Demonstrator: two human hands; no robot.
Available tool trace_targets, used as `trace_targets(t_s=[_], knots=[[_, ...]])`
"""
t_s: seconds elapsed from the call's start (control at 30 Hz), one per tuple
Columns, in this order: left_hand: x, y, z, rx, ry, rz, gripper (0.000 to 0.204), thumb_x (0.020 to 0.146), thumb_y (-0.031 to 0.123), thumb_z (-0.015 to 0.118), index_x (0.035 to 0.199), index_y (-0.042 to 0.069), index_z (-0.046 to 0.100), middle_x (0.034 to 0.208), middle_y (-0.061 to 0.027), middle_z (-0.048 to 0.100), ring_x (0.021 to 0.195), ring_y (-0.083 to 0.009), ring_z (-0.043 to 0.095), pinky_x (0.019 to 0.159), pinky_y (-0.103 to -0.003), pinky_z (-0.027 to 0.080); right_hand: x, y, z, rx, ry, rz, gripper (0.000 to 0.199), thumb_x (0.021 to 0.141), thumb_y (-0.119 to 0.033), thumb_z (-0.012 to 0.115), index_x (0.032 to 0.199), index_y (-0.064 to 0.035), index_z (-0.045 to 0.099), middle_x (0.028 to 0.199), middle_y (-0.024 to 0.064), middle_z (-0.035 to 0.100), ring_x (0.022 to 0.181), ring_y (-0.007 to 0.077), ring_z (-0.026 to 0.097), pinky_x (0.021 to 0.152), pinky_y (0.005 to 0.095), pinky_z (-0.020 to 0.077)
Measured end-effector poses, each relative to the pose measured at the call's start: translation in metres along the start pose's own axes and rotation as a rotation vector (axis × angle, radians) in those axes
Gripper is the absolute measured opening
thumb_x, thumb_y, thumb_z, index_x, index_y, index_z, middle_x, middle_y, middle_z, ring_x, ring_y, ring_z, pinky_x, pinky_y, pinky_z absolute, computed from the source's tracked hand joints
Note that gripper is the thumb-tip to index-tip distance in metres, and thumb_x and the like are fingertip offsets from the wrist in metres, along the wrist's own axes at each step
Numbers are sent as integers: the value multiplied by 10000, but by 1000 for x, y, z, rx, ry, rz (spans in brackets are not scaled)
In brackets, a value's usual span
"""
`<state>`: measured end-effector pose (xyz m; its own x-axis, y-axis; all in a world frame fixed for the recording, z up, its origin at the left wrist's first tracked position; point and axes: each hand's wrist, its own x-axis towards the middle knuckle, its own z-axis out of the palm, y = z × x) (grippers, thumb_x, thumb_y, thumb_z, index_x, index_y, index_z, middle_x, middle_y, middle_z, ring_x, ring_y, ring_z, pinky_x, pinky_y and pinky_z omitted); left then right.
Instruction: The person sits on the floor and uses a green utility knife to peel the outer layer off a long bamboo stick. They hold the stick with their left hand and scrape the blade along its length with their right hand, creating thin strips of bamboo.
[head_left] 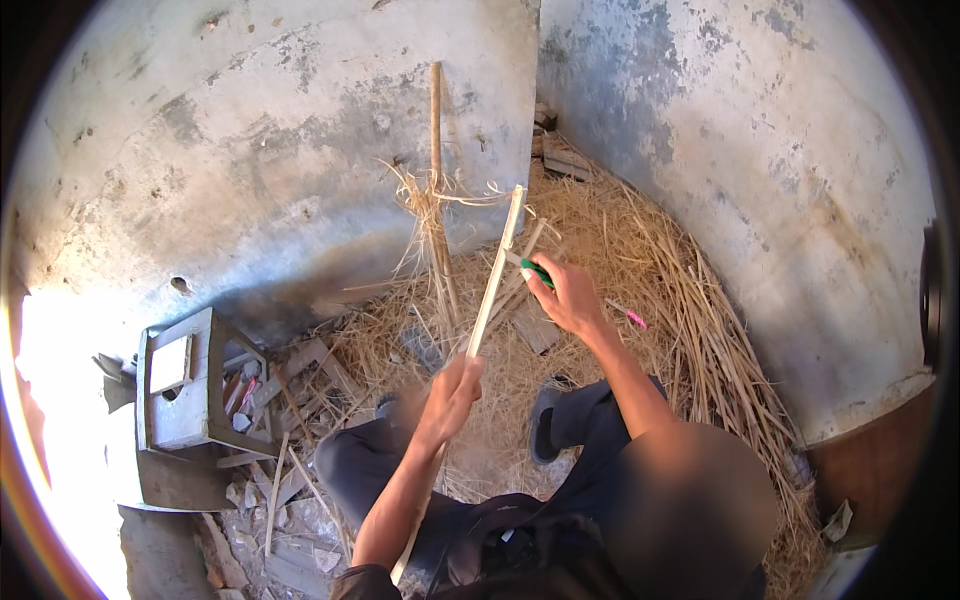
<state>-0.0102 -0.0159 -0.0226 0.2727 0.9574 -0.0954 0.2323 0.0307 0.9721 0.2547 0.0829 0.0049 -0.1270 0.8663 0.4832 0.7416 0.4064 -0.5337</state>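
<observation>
A long pale strip of wood or split cane (492,290) slants up and away from me, its far end near the wall corner. My left hand (455,395) is closed around its lower part, and the strip's near end passes back beneath my forearm. My right hand (567,295) is closed on a green-handled knife (537,270). The short blade meets the strip's side below its far end. Thin curled shavings (500,190) hang near that end.
Straw-like shavings and long thin sticks (690,290) heap along the right wall. An upright pole (436,120) wrapped in shavings leans at the back wall. To the left stands a worn wooden box frame (190,385) among scraps. A small pink object (636,318) lies on the straw.
</observation>
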Motion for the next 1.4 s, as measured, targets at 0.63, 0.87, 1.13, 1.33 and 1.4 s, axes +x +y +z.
trace_targets(t_s=[0.63, 0.87, 1.13, 1.33, 1.4], knots=[[-1, 25, 4, -293, -163, -6, 366, 1143, 293, 506, 1338, -16, 498, 863, -72, 667, 695, -158, 705, 631, -286, 586, -7, -41, 12, 851, -218, 323, 252, 1028, -238, 708, 1088, 5, 726, 890, 46, 721, 854, 135, 680, 856, 331, 550], [4, 17, -4, -473, -151, -62, 213, 1120, 218, 517, 1244, 45, 517, 815, -43, 617, 651, -157, 649, 596, -282, 527, -9, -43, 14, 434, -286, 51, 345, 988, -391, 663, 1044, -51, 673, 788, 64, 663, 704, 171, 653, 654, 351, 494], [2, 18, -14, -765, -312, -176, 121, 1062, 171, 445, 1114, 81, 507, 674, 49, 379, 508, -100, 392, 503, -273, 385, -17, -48, 12, 182, -179, -215, 305, 1010, -315, 622, 1148, -51, 691, 951, 117, 744, 783, 297, 733, 711, 408, 577], [0, 22, -18, -930, -391, -255, 264, 1135, 342, 430, 1020, 117, 506, 623, 68, 326, 482, -93, 371, 468, -257, 353, -16, -52, 13, 157, -131, -258, 293, 985, -300, 618, 1111, -48, 698, 938, 123, 742, 769, 306, 736, 673, 409, 570], [-1, 25, -14, -837, -328, -241, 330, 1154, 407, 422, 1002, 125, 502, 626, 68, 329, 487, -87, 368, 468, -251, 348, -16, -51, 13, 152, -140, -251, 294, 984, -300, 624, 1110, -44, 698, 946, 122, 746, 770, 306, 738, 671, 406, 574]])
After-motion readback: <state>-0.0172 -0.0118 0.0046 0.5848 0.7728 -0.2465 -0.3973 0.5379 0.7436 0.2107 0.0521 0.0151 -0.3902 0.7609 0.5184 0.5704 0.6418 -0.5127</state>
